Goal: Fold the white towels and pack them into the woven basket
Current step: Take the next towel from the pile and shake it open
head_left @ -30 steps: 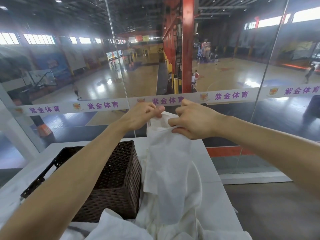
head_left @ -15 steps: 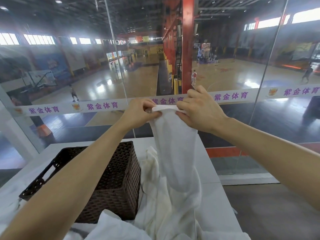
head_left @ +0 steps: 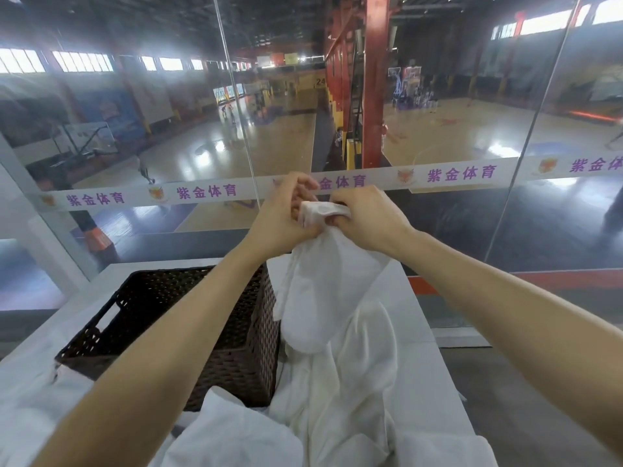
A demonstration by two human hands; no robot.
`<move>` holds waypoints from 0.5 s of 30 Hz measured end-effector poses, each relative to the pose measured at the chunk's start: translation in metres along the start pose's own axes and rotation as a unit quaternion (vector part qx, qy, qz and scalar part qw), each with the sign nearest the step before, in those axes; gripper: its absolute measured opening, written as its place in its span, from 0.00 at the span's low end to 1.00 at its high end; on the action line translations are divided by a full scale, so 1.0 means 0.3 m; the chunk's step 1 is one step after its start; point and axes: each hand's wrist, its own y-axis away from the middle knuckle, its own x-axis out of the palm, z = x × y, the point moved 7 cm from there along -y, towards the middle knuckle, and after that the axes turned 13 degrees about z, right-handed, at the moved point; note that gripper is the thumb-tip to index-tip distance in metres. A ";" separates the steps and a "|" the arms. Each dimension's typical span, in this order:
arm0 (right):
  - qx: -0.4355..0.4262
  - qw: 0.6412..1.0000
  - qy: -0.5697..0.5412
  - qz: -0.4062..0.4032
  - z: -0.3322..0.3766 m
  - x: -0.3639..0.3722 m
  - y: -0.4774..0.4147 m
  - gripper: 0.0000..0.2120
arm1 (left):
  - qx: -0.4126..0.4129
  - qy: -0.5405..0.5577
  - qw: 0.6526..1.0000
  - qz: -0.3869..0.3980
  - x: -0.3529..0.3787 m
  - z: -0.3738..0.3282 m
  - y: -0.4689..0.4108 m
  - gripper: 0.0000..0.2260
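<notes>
A white towel hangs in the air above the table, bunched at its top edge. My left hand and my right hand both pinch that top edge, close together, with a short stretch of cloth between them. The towel's lower part drapes onto more white towels heaped on the table. A dark brown woven basket stands to the left, under my left forearm; what its inside holds is not visible.
The white table ends at a glass wall with a printed band, right behind my hands. More white cloth lies at the near edge. Grey floor drops off to the right.
My hands have drawn closer together and dropped a little, gathering the towel's top edge into a bunch. The towel hangs shorter and more crumpled than before.
</notes>
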 end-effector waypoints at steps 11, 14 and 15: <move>-0.023 0.999 0.028 0.016 0.034 -0.064 0.108 0.06 | -0.230 0.084 0.961 0.126 0.468 0.456 0.390 0.19; 0.028 0.999 -0.013 -0.020 -0.077 -0.094 0.167 0.05 | -0.249 0.047 0.955 0.156 0.501 0.503 0.451 0.10; 0.054 0.998 -0.019 -0.033 -0.136 -0.089 0.193 0.06 | -0.249 0.030 0.954 0.166 0.498 0.517 0.457 0.06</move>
